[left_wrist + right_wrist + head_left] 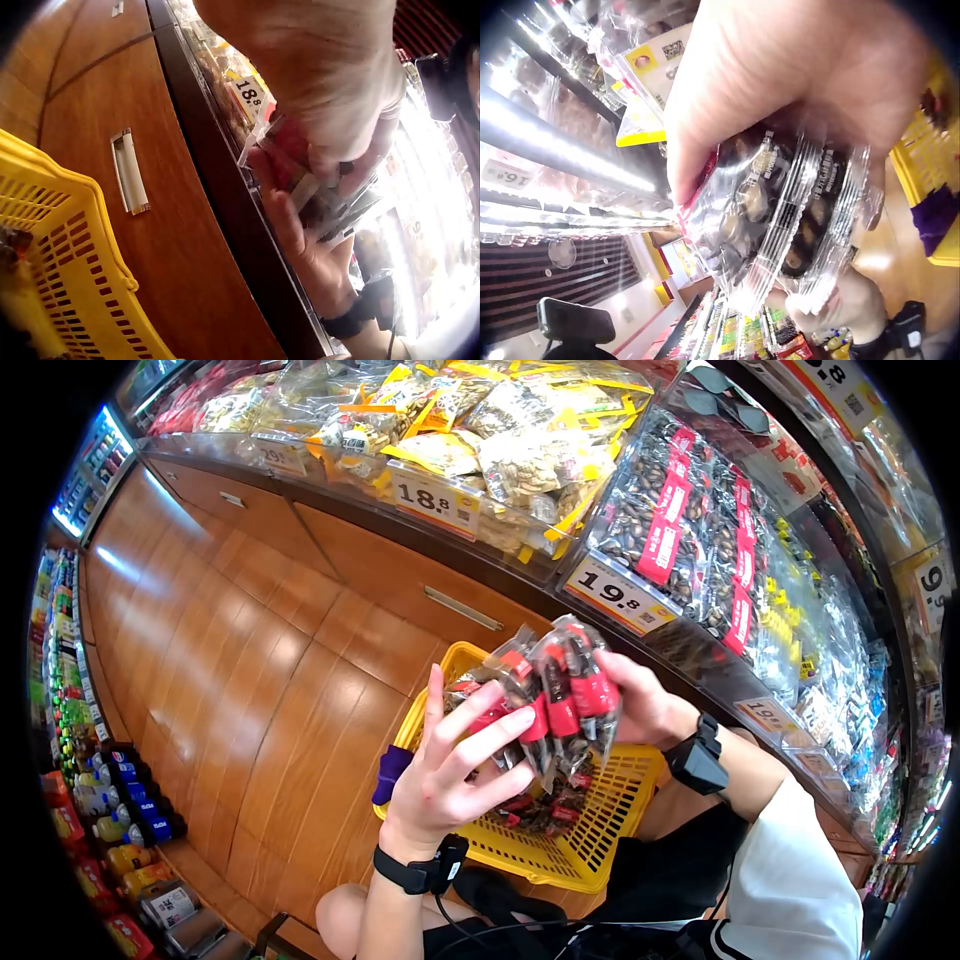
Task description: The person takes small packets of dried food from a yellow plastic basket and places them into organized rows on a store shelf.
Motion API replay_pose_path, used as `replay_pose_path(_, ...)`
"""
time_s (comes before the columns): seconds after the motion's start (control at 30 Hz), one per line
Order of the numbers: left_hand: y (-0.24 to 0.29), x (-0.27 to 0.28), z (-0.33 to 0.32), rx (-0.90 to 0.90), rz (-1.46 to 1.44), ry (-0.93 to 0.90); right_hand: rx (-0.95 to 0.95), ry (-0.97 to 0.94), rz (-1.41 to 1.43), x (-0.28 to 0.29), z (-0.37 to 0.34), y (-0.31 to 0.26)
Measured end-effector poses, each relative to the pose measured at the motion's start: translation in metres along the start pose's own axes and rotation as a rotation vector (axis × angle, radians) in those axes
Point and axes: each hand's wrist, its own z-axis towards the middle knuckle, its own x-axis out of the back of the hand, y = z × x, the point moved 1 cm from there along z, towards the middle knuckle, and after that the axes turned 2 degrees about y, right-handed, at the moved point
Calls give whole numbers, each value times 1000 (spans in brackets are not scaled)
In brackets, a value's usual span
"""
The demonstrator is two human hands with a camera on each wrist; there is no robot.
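1. Right hand [640, 700] is curled snugly round some small packs [580, 685], with its thumb on one side and fingers on the other.
2. Left hand [440, 785] has its fingers spread out and mostly straight, and some of them touch the same packs.
3. From the head, the packs show over the yellow basket [612, 822], between the two hands. More packs [562, 810] lie inside it.
4. Near the hands is the long dark edge [225, 210] of the shelf. Below that edge is the brown cabinet front [90, 97]. On the other side of the basket, the shiny floor [250, 660] stretches out wide.
5. The basket is plastic, with a thick rim and rows of little slots in its walls. A soft-looking purple thing [391, 774] hangs at one corner.
6. The held packs are thin, crinkly, see-through plastic. Their ends are flat with tiny ridges, and dark, lumpy bits show inside.
7. The cabinet looks like wood and has a straight, shiny handle [463, 608].
8. Red labels cross the held packs. They have small white writing too, but I cannot read it for sure.
9. One price card [436, 500] says 18.8, by bags [530, 440] with yellow edges. Another card [620, 596] says 19.8, by dark sweets-sized pieces [640, 500] in clear bags with red strips.
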Motion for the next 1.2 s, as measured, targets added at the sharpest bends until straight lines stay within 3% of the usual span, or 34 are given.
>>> replay_pose_path(0.07, 4, -5, 3, 78, -121, -12, 10, 103, 15, -7, 3, 2)
replay_pose_path(0.13, 4, -6, 6, 34, -112, -2, -2, 71, 24, -6, 6, 1)
replay_pose_path(0.23, -3, -13, 4, 234, -316, 274, 39, 115, 13, -13, 11, -3)
replay_pose_path(0.27, -5, -19, 7, 375, -402, 401, 59, 155, 36, -14, 13, -3)
replay_pose_path(0.33, 2, -20, 13, 770, -950, 496, 110, 137, -151, -12, 16, -3)
replay_pose_path(0.37, 8, -21, 16, 938, -1274, 465, 146, 155, -202, -3, 20, 3)
replay_pose_path(0.4, 9, -31, 14, 996, -1293, 422, 167, 232, -406, -6, 17, 4)
replay_pose_path(0.5, 9, -56, 7, 846, -849, 273, 258, 180, -733, -19, 16, 6)
replay_pose_path(0.57, 23, -53, 19, 853, -930, 284, 434, 128, -1005, -3, 21, 12)
replay_pose_path(0.67, 35, -45, 30, 819, -864, 273, 373, 55, -862, -22, 15, 1)
replay_pose_path(0.73, 36, -38, 32, 737, -998, 346, 358, 70, -930, -40, 8, -8)
replay_pose_path(0.77, 34, -35, 35, 647, -980, 300, 377, 91, -956, -49, 4, -14)
replay_pose_path(0.87, 35, -22, 46, 726, -1189, 217, 367, 152, -872, -70, -20, -36)
replay_pose_path(0.9, 30, -20, 46, 700, -1231, 186, 394, 200, -777, -77, -30, -43)
replay_pose_path(0.93, 31, -11, 47, 796, -1185, 95, 338, 368, -671, -91, -45, -52)
replay_pose_path(0.97, 29, -9, 46, 766, -1173, 51, 317, 490, -629, -82, -54, -61)
replay_pose_path(1.0, 27, -9, 44, 739, -1161, 9, 387, 519, -447, -86, -64, -70)
replay_pose_path(1.07, 27, -7, 41, 732, -1124, 29, 362, 574, -409, -108, -80, -96)
replay_pose_path(1.13, 27, -2, 41, 756, -1079, -97, 491, 718, -559, -109, -86, -118)
replay_pose_path(1.2, 27, 0, 42, 782, -1065, -69, 618, 858, -729, -109, -83, -139)
